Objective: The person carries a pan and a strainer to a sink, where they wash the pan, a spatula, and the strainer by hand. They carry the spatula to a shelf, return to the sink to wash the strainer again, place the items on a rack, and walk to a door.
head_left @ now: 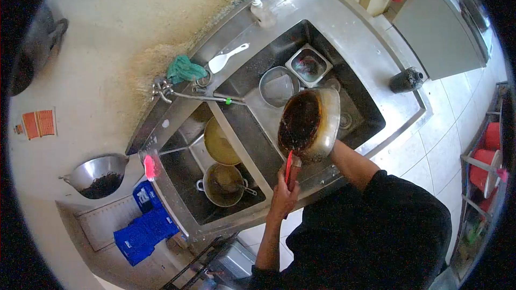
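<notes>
A large metal pot [329, 121] is tilted over the right basin, its outer base showing a burnt, black-brown patch. My right hand [336, 149] supports the pot from the far side, with most of its fingers hidden behind the wall. In my left hand [284, 198] is a slim red tool [290, 165], fingers wrapped round it. Its tip meets the lower edge of the burnt patch, and I cannot tell its exact kind. Below the pot, a round clear container [278, 83] and a square metal pan [309, 65] sit in the basin.
The left basin holds a yellowish pan [221, 142] and a two-handled pot [223, 185]. Around the steel sink are a faucet [201, 96], a white spatula [228, 58], a green cloth [185, 69], a pump bottle [262, 12] and a dark canister [407, 80].
</notes>
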The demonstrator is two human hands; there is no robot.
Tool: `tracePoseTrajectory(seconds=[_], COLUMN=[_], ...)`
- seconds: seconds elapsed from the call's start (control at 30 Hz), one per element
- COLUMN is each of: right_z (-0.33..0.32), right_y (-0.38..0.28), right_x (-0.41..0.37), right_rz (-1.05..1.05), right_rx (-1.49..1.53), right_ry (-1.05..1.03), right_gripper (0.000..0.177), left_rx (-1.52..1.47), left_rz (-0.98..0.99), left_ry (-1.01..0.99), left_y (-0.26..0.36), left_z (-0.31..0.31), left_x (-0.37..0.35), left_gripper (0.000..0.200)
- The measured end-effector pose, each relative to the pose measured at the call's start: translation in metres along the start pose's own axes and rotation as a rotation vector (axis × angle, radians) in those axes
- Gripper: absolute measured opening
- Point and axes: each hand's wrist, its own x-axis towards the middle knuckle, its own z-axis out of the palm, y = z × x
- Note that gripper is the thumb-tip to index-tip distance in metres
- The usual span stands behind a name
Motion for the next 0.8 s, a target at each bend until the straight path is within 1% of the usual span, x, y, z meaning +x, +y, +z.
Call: tracePoseTrajectory(seconds=[0.07, 0.13, 0.23, 0.27, 0.3, 0.33, 0.37, 0.4, 0.47, 0.5, 0.53, 0.57, 0.6, 0.63, 0.7, 0.73, 0.8], right_z=[0.007, 0.017, 0.031, 0.03, 0.027, 0.01, 0.003, 0.024, 0.093, 0.107, 0.077, 0.078, 0.072, 0.067, 0.061, 0.063, 0.064], right_y=[0.012, 0.026, 0.044, 0.044, 0.041, 0.024, 0.022, 0.005, -0.054, -0.061, -0.062, -0.073, -0.068, -0.061, -0.05, -0.045, -0.025], right_x=[-0.003, -0.006, -0.02, -0.017, -0.014, -0.004, 0.01, 0.014, -0.003, 0.011, 0.056, 0.066, 0.074, 0.081, 0.088, 0.085, 0.058], right_rz=[-0.028, -0.063, -0.079, -0.074, -0.066, -0.116, -0.021, 0.067, -0.098, -0.307, -0.542, -0.634, -0.825, -1.01, -0.798, -0.689, -0.455], right_rx=[-0.193, -0.468, -0.802, -0.883, -0.95, -1.217, -0.684, -0.153, -0.108, -0.084, -0.509, -0.862, -1.212, -1.565, -1.487, -1.453, -1.001], right_ry=[0.028, 0.06, 0.07, 0.048, 0.008, -0.188, -0.081, 0.027, -0.024, 0.014, 0.051, 0.189, 0.214, 0.236, 0.245, 0.24, 0.103], right_gripper=[0.033, 0.033, 0.033, 0.033, 0.032, 0.03, 0.028, 0.027, 0.018, 0.015, 0.018, 0.021, 0.023, 0.024, 0.023, 0.023, 0.022], left_rx=[-0.054, -0.121, -0.346, -0.234, -0.339, -0.445, -0.549, -0.621, -0.776, -0.742, -0.704, -0.662, -0.795, -0.763, -0.704, -0.386, -0.527], left_rz=[0.024, 0.055, -0.048, 0.152, 0.042, -0.072, -0.188, -0.198, -0.216, -0.249, -0.276, -0.306, -0.38, -0.361, -0.298, -0.094, -0.197], left_ry=[-0.005, 0.004, 0.013, 0.11, 0.08, 0.047, 0.012, -0.013, -0.071, -0.071, -0.07, -0.068, -0.067, -0.057, -0.032, 0.073, 0.075], left_y=[0.001, 0.003, 0.013, -0.025, -0.019, -0.007, -0.001, -0.005, -0.015, -0.012, -0.007, -0.001, 0.004, 0.005, 0.001, -0.002, -0.013], left_z=[0.003, -0.002, -0.018, -0.011, -0.015, -0.021, -0.025, -0.023, -0.009, -0.002, 0.003, 0.008, 0.016, 0.023, 0.03, 0.031, 0.025], left_x=[0.002, 0.009, 0.021, 0.03, 0.029, 0.026, 0.023, 0.024, 0.029, 0.026, 0.024, 0.022, 0.019, 0.018, 0.027, 0.032, 0.038], left_gripper=[0.061, 0.061, 0.059, 0.056, 0.054, 0.052, 0.05, 0.047, 0.041, 0.038, 0.035, 0.032, 0.027, 0.027, 0.026, 0.028, 0.027])
